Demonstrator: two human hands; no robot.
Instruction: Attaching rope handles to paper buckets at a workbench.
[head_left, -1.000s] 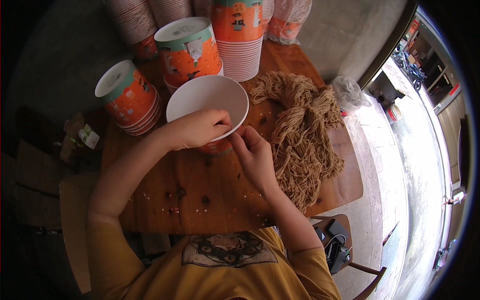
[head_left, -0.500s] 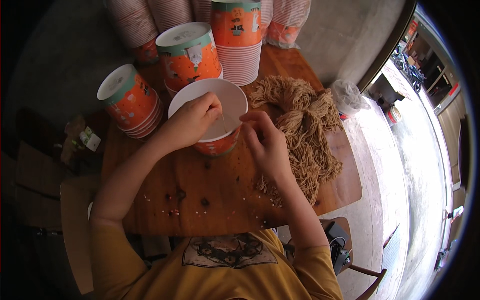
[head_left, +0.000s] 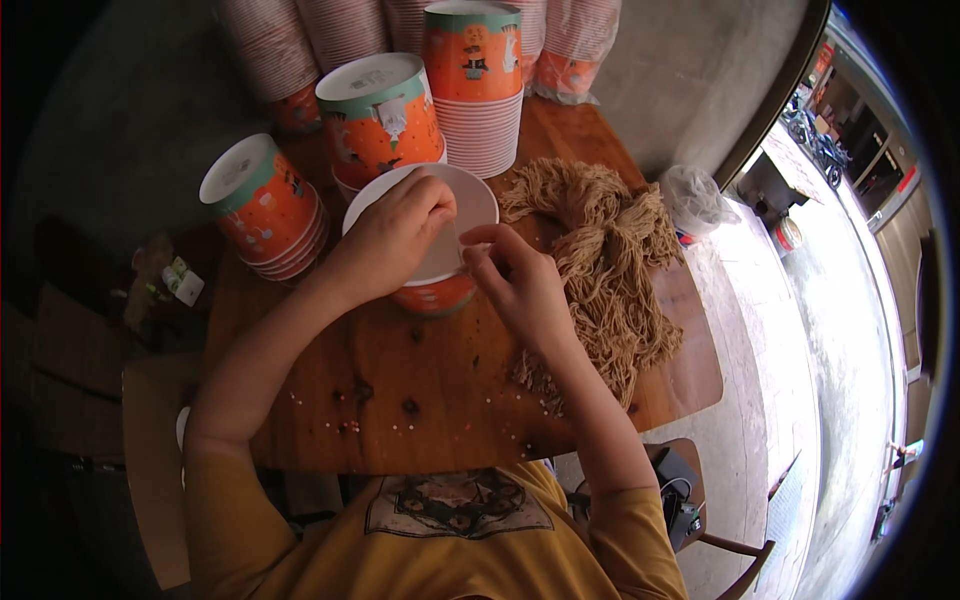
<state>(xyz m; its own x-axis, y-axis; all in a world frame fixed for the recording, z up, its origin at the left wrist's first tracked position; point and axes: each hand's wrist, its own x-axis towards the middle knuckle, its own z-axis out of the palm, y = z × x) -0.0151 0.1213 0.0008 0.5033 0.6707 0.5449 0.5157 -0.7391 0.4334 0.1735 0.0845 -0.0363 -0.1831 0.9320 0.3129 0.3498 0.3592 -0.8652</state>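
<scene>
A white-lined paper bucket (head_left: 472,200) with an orange outside stands upright before me on the wooden table. My left hand (head_left: 400,235) is over its opening, fingers closed in a pinch; a thin, pale strand seems to run down from the fingertips, though it is faint. At the bucket's right rim, the thumb and forefinger of my right hand (head_left: 518,285) are drawn together near that strand. What sits between the right fingertips is too small to make out. Just right of this hand lies a large bundle of tan, wavy paper shreds (head_left: 610,270).
Upside-down orange buckets stand stacked at the left (head_left: 262,205), behind (head_left: 380,115) and at the back (head_left: 472,85). Bagged bucket stacks (head_left: 575,50) line the wall. A clear plastic bag (head_left: 692,203) lies beyond the shreds. Tiny beads dot the table's (head_left: 400,370) near edge.
My right hand has moved slightly left, closer to my left hand. My left hand has shifted a little to the right and up over the bucket.
</scene>
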